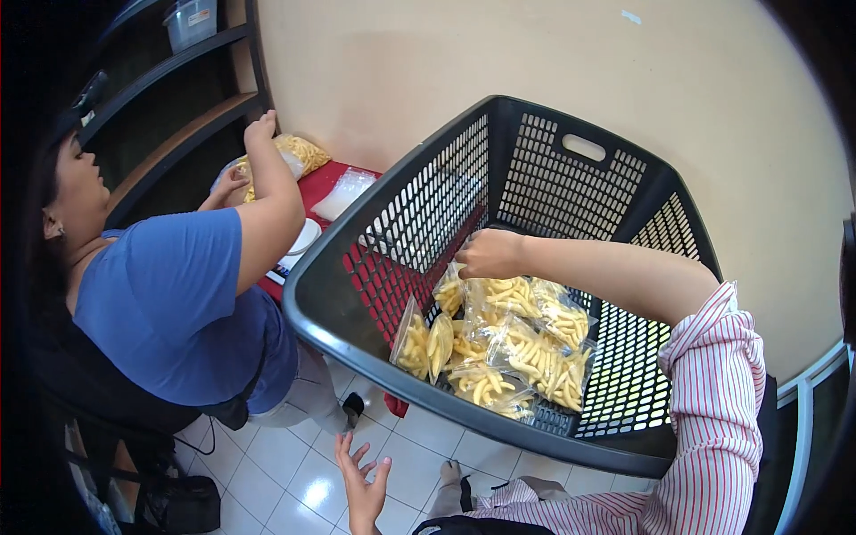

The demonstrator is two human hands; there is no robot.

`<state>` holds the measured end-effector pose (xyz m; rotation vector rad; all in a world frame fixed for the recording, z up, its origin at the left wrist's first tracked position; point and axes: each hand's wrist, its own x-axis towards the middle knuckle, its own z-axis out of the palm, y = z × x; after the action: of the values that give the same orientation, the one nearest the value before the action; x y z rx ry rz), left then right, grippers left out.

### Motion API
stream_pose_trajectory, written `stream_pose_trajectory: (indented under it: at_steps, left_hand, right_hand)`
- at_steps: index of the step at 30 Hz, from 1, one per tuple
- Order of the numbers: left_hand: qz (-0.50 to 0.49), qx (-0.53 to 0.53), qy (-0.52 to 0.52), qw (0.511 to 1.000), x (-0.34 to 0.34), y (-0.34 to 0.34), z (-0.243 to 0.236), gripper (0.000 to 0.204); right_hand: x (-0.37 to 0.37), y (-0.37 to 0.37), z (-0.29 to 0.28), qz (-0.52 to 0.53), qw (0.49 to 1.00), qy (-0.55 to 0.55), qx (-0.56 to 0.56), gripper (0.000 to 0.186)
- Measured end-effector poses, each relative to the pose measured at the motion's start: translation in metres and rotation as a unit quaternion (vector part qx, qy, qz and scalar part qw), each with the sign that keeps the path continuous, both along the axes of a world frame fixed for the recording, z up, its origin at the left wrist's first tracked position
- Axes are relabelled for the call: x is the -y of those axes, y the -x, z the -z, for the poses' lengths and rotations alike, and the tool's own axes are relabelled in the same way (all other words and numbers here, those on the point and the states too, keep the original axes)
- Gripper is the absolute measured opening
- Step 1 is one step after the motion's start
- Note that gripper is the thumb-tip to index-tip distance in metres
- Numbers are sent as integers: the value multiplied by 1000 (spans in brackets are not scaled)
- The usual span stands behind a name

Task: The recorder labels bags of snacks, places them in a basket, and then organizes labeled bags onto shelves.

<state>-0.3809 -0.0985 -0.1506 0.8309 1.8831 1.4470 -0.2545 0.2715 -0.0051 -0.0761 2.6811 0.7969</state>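
My right hand [489,254] reaches into a large black plastic basket [406,374]. Its fingers are closed at the top of a small clear bag of yellow, curved snack sticks [448,292], near the basket's left wall; the fingertips are partly hidden. Several similar filled bags [526,348] lie in a loose pile on the basket floor beneath my forearm. Some lean upright against the near left side. Outside the basket, below its near rim, my left hand [361,481] hangs over the floor with fingers spread and nothing in it.
At left a co-worker in a blue shirt [169,285] stands by a red-covered table [316,185], hands at a large bag of yellow snacks [301,153]. A stack of clear bags [346,193] and a round white item [308,236] are there. Dark shelves [178,62] stand behind.
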Motion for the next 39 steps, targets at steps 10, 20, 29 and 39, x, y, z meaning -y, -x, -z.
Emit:
stream_pose_trajectory:
  at_steps: [10, 20, 29, 39]
  left_hand:
    - [67, 6, -3, 998, -17, -13, -4, 69]
    - [250, 6, 41, 967, -12, -37, -15, 61]
    - [512, -29, 78, 855, -16, -103, -31, 61]
    - [603, 54, 33, 795, -40, -263, -29, 53]
  right_hand:
    - [6, -16, -17, -13, 999, -44, 27, 7]
    - [15, -121, -139, 236, 922, 191, -239, 7]
    - [93, -279, -245, 144, 629, 144, -750, 19]
    - [210, -492, -115, 281, 557, 151, -767, 27]
